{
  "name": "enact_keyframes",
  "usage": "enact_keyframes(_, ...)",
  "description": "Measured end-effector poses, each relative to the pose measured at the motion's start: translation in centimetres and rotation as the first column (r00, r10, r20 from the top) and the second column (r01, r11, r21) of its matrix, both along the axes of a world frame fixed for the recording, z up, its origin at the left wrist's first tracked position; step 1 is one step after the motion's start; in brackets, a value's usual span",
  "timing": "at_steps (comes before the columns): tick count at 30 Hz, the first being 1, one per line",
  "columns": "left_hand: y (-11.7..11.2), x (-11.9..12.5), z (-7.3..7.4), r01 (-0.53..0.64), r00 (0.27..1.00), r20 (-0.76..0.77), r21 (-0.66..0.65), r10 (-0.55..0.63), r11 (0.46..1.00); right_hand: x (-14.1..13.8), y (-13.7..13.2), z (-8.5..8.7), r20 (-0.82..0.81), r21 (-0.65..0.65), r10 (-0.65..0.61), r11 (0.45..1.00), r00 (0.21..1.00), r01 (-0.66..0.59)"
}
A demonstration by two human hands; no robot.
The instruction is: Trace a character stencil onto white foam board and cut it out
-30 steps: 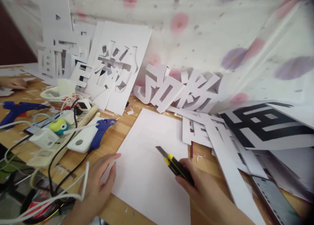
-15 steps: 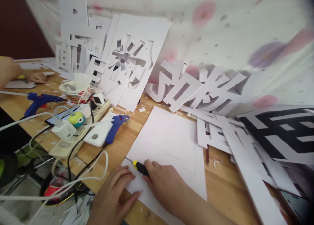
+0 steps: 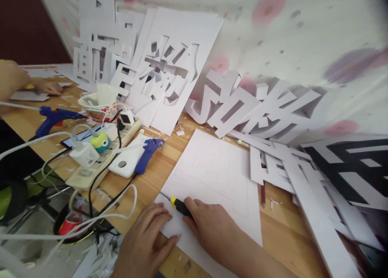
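Note:
A white foam board sheet (image 3: 218, 177) lies flat on the wooden table (image 3: 279, 237), with faint drawn lines on it. My right hand (image 3: 212, 227) is closed round a yellow and black utility knife (image 3: 178, 205), whose blade tip rests on the sheet's near left corner. My left hand (image 3: 148, 239) lies flat with fingers stretched out, pressing the sheet's near edge just left of the knife.
Cut-out white characters (image 3: 242, 108) and stencil boards (image 3: 169, 75) lean against the spotted wall. A power strip (image 3: 100, 156) with chargers, two blue glue guns (image 3: 148, 152), a bowl (image 3: 98, 106) and cables crowd the left. Another person's hands (image 3: 18, 81) work at far left. Board offcuts (image 3: 306, 189) lie right.
My right hand brought the knife from mid-sheet down to the near left corner; my left hand shifted onto the sheet's near edge. The view swung slightly left.

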State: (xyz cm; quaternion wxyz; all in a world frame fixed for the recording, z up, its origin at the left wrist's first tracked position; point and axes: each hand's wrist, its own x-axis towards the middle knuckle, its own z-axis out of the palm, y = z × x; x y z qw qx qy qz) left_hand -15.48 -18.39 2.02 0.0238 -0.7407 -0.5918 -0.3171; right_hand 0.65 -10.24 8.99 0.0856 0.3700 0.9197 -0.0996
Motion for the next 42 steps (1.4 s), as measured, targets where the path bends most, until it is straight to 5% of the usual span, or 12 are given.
enact_keyframes(18,0.0,0.1,0.1,-0.01,1.0,0.008,0.017,0.009,1.0,0.4,-0.1,-0.9,-0.044,0.088,0.057,0.995,0.997,-0.053)
enact_keyframes(22,0.0,0.0,0.0,0.036,0.997,-0.07,0.035,-0.034,0.999,0.4,-0.1,-0.8,0.008,0.18,0.152,0.972,0.988,-0.151)
enact_keyframes(28,0.3,-0.4,0.3,0.207,0.961,-0.201,0.081,-0.188,0.975,-0.3,-0.1,1.7,0.196,0.167,0.324,0.919,0.926,-0.357)
enact_keyframes(33,0.4,-0.1,0.2,0.13,0.983,-0.137,0.076,-0.119,0.989,-0.8,0.2,3.0,0.233,0.102,0.372,0.909,0.898,-0.403)
enact_keyframes(42,0.2,0.2,-0.3,0.067,0.998,0.015,0.059,-0.068,0.996,-0.2,0.0,2.5,0.242,0.093,0.329,0.928,0.913,-0.36)
